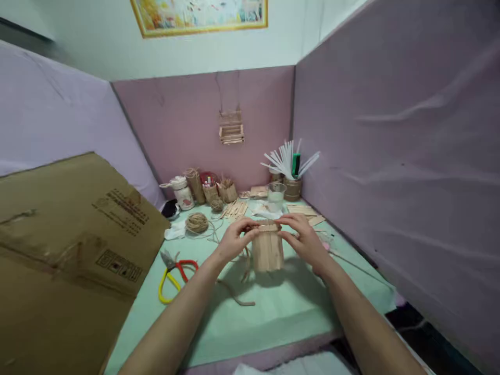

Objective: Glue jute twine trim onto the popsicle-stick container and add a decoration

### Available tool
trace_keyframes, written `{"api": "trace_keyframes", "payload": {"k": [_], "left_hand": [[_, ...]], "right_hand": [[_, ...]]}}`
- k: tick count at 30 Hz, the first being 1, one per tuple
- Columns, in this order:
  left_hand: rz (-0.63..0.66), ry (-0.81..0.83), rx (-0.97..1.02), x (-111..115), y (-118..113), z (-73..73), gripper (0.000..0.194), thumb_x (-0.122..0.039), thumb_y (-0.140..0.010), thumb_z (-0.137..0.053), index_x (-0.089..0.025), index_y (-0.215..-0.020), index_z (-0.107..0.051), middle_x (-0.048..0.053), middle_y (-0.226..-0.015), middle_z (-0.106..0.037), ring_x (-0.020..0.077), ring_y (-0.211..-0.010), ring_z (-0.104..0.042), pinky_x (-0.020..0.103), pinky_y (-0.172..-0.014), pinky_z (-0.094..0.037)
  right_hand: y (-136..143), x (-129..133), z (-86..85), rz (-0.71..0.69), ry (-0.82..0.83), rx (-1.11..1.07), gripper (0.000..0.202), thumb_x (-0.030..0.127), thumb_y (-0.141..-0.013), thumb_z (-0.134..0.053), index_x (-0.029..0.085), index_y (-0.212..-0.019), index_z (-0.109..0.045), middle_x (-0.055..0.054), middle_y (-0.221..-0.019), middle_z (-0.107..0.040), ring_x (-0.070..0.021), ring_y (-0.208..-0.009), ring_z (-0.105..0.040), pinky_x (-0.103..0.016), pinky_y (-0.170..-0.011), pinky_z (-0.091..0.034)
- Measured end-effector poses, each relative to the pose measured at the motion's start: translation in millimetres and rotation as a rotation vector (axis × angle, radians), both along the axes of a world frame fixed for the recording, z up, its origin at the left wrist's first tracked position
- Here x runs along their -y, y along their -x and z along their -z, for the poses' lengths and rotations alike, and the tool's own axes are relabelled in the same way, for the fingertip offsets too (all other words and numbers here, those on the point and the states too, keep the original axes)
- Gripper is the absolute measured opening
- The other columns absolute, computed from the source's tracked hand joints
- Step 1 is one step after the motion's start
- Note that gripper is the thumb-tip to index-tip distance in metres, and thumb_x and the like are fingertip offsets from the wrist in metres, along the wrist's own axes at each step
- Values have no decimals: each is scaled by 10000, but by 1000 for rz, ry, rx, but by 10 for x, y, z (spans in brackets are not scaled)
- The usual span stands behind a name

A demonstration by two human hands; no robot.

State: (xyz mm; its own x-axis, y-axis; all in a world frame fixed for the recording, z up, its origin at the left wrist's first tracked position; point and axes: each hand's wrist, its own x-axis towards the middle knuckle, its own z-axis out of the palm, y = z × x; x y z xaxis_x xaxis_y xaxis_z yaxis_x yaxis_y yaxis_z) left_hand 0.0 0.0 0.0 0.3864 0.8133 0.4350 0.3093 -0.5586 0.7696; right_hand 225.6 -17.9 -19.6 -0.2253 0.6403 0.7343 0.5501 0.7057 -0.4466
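Observation:
A round holder faced with upright wooden craft sticks (pixel 267 252) stands upright near the middle of the table. My left hand (pixel 239 237) grips its upper left side, fingers at the rim and thumb just below. On the other side my right hand (pixel 302 238) closes on the upper right edge the same way. A flat brown cord (pixel 238 299) trails on the cloth to the left of the holder. Further left lie scissors (pixel 172 273) with one red and one yellow handle, blades apart.
A large cardboard sheet (pixel 70 250) leans in from the left. Behind are a twine ball (pixel 197 223), loose craft sticks (pixel 235 209), a clear cup (pixel 276 195), a white bottle (pixel 182 192) and a pot of white sticks (pixel 292 188). Pink-purple partitions (pixel 390 130) enclose the table.

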Motion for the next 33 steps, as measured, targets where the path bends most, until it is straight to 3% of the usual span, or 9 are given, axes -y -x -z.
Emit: {"api": "trace_keyframes", "payload": {"k": [4, 18, 30, 33], "left_hand": [[-52, -49, -21, -15, -16, 29, 230, -384, -852, -602, -174, -902, -681, 59, -891, -604, 173, -835, -545, 280, -728, -428], [0, -97, 13, -36, -15, 52, 183, -344, -848, -617, -166, -826, -651, 53, -845, -603, 170, -829, -535, 291, -754, -425], [-7, -79, 8, -25, -15, 41, 220, -386, -834, -631, -171, -849, -676, 65, -879, -631, 179, -844, -558, 298, -759, -444], [16, -73, 2, -21, -1, 32, 213, -364, -866, -591, -182, -912, -691, 70, -926, -643, 191, -913, -568, 314, -823, -444]], "right_hand": [[68, 7, 2, 32, -26, 2, 168, 290, -903, -580, 219, -1032, -660, -75, -999, -648, -253, -1007, -533, -418, -887, -427], [126, 27, 31, 129, -128, 63, 136, 315, -926, -550, 227, -992, -630, -56, -967, -649, -243, -976, -509, -452, -935, -366], [112, 22, 57, 107, -122, 33, 141, 298, -917, -567, 225, -1019, -632, -58, -979, -654, -241, -978, -516, -437, -916, -384], [90, 24, 61, 84, -104, 19, 169, 287, -915, -568, 225, -1058, -634, -64, -1001, -653, -246, -994, -519, -429, -900, -397]]}}
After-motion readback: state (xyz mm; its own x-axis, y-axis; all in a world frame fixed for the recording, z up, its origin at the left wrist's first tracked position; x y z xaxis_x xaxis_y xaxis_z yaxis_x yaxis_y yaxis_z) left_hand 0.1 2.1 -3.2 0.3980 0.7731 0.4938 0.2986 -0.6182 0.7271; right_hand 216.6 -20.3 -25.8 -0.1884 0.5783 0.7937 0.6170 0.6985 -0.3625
